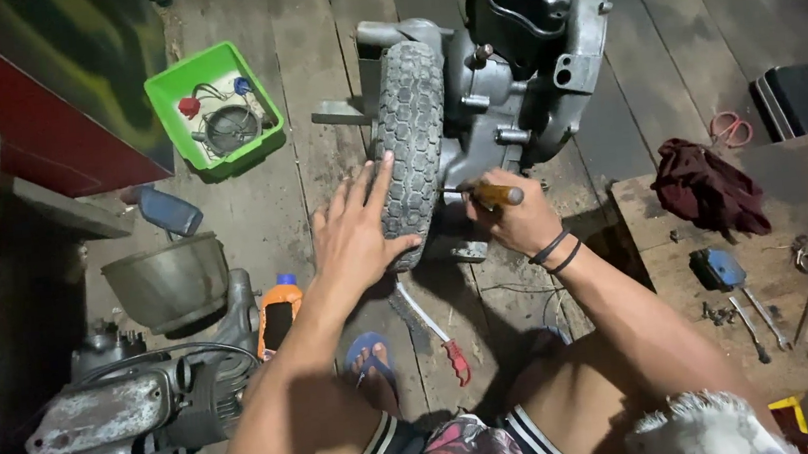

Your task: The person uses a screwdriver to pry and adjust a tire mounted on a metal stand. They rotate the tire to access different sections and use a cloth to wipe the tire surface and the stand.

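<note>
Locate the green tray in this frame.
In the head view the green tray sits on the plank floor at upper left, left of the tyre, beside the red-and-green panel, above the metal bowl.

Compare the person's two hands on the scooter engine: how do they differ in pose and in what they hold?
The left hand lies open, fingers spread flat on the knobby tyre; the right hand is closed around a wooden-handled screwdriver aimed at the engine casing. The right wrist wears dark bands; the left wrist is bare. Both work on the same engine and wheel assembly.
</note>
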